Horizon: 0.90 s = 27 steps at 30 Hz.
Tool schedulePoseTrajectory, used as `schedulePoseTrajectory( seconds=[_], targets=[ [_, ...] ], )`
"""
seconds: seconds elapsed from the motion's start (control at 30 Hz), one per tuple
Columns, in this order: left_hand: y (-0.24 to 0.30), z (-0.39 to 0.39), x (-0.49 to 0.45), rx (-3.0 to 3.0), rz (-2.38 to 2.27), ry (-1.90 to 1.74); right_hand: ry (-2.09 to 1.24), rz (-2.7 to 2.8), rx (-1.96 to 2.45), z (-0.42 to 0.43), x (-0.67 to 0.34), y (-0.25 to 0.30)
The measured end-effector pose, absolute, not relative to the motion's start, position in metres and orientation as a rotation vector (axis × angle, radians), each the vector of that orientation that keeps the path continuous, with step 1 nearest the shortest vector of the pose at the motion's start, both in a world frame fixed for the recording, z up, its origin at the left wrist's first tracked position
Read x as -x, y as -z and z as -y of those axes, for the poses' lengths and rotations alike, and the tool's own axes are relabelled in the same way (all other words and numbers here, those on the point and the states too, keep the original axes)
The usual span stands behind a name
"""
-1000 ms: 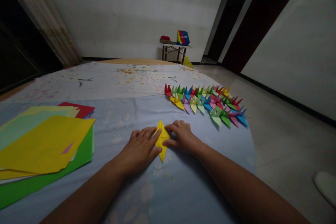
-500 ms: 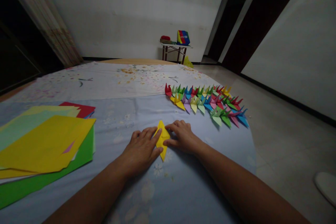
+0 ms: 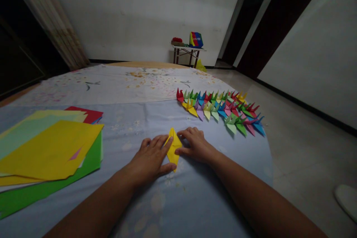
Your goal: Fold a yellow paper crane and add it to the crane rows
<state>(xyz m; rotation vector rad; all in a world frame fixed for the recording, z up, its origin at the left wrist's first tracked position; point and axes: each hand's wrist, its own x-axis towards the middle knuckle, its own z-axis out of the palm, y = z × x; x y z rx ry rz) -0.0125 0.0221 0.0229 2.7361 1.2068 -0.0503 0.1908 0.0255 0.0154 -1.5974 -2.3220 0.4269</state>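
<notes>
A diamond-shaped piece of folded yellow origami paper (image 3: 173, 143) lies flat on the blue cloth, its points up and down. My left hand (image 3: 149, 158) is at its left side, fingers stretched out. Its index fingertip touches the upper left part and its thumb rests on the lower point. From the right, my right hand (image 3: 196, 144) touches the paper's right edge with index finger and thumb held apart; its other fingers are bent. Neither hand has lifted the paper.
A stack of coloured paper sheets, yellow sheet (image 3: 55, 148) on top, lies at the left. Rows of folded paper cranes (image 3: 220, 109) stand at the right near the rounded table edge. Beyond the table is a small stand (image 3: 188, 48) bearing a colourful box (image 3: 196, 39).
My left thumb has moved inward onto the lower point of the yellow paper. My right hand keeps its place at the edge. The view has shifted slightly.
</notes>
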Motion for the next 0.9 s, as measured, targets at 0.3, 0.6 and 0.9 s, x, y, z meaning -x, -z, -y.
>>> schedulePoseTrajectory(
  seconds=[0.3,0.6,0.9],
  targets=[
    [-0.023,-0.022,0.013,-2.719,-1.199,0.036,-0.348,2.306,1.462,-0.023,-0.186,-0.019],
    [-0.023,-0.022,0.013,-2.696,-1.221,0.0,-0.508,2.414,1.299,-0.022,-0.175,-0.019],
    [-0.023,-0.02,0.011,-2.667,-1.31,-0.022,-0.494,2.405,1.378,-0.027,-0.172,-0.014]
  ],
)
